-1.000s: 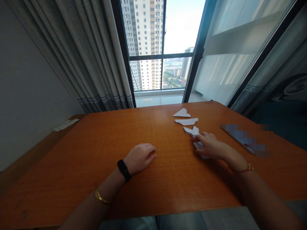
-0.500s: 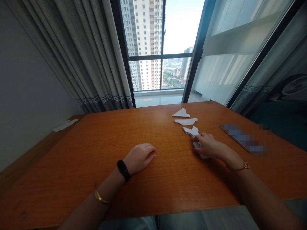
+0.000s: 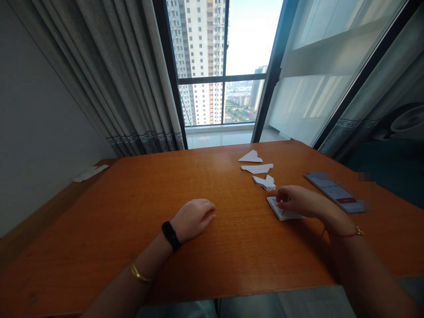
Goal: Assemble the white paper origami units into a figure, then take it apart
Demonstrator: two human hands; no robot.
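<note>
Right hand (image 3: 296, 198) curls over the folded white paper (image 3: 286, 215) on the tabletop (image 3: 159, 185), whether gripping it I cannot tell, with three paper pieces (image 3: 257, 168) already laid in a row beyond this fourth, while the left hand (image 3: 192, 217) rests half-open, well apart.
</note>
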